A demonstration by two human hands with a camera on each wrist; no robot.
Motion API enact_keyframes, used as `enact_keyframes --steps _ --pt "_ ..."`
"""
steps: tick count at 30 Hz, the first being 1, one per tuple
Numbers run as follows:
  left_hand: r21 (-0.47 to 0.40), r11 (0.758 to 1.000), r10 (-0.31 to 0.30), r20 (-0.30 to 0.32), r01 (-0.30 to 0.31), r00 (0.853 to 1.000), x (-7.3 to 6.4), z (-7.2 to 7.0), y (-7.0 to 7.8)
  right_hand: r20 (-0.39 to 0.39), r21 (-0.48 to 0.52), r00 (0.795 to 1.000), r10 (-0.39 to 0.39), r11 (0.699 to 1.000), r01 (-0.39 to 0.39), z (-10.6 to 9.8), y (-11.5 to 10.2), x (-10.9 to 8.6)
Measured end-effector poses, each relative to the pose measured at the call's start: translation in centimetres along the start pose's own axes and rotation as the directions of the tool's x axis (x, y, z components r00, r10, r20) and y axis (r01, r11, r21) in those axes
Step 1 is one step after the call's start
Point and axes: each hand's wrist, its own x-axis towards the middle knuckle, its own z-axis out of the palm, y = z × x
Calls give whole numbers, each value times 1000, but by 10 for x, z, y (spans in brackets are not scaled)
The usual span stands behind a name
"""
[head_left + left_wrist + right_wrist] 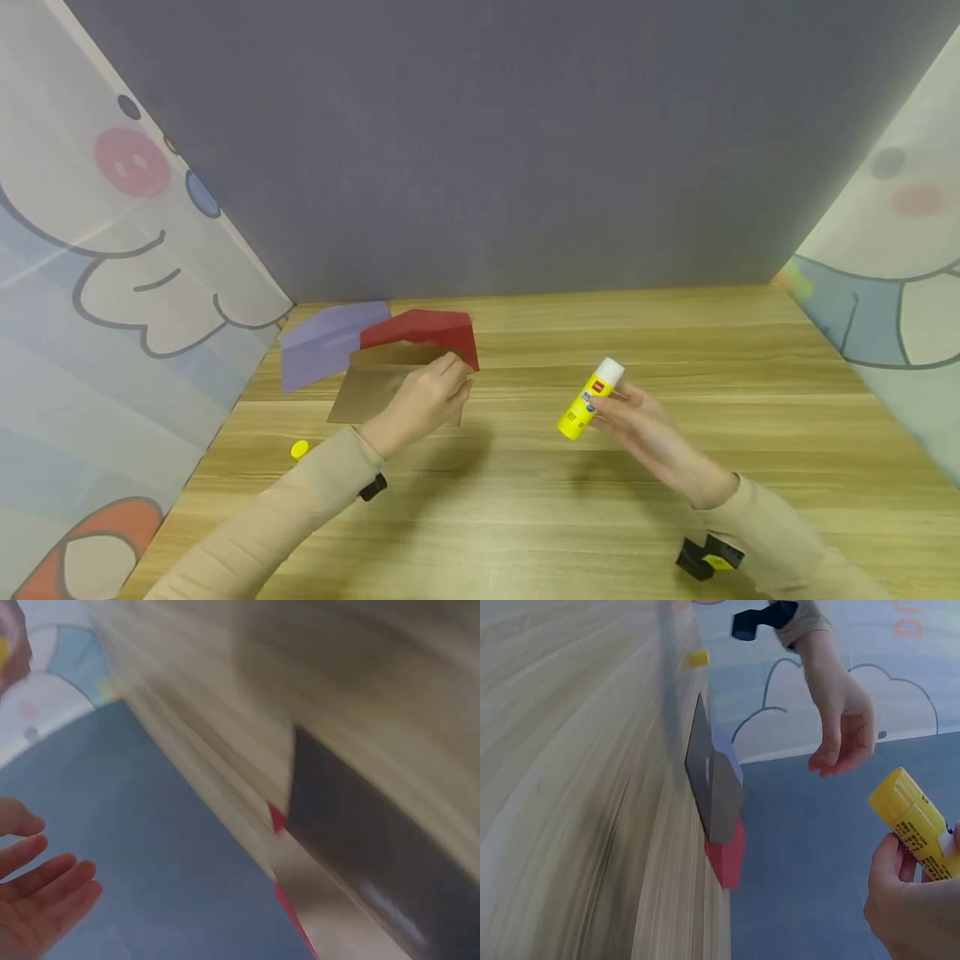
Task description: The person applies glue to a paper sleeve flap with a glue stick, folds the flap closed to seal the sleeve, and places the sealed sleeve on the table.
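Note:
My right hand grips a yellow glue stick above the right half of the table, its white end tilted up and its yellow end pointing down. The printed side of the stick shows in the right wrist view. Over the right part of a brown envelope hovers my left hand. Its fingers hang loosely bent in the left wrist view, holding nothing. The envelope's flap stands raised at a crease. Behind it lies a red envelope, partly covered by the brown one.
A purple envelope lies at the back left, overlapped by the others. Near my left forearm is a small yellow cap on the wooden table. A grey panel rises along the back edge, with cartoon-printed sheets at both sides.

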Motion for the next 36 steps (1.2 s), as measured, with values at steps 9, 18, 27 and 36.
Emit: enact_keyframes --steps 9,18,27,36 --pt "28 980 -198 247 197 949 0 -18 -45 -71 -139 997 -4 990 -6 -16 2 2" --pt "93 880 -456 434 465 777 -9 -25 -89 -98 -197 995 -7 980 -12 -25 -1 -1" --pt "96 878 -451 493 469 744 -12 -18 -113 -119 -248 993 -10 969 -20 -22 -3 -5" --pt "226 847 -505 621 480 599 -19 -12 -125 -131 -315 991 2 948 -43 -21 -5 -10"
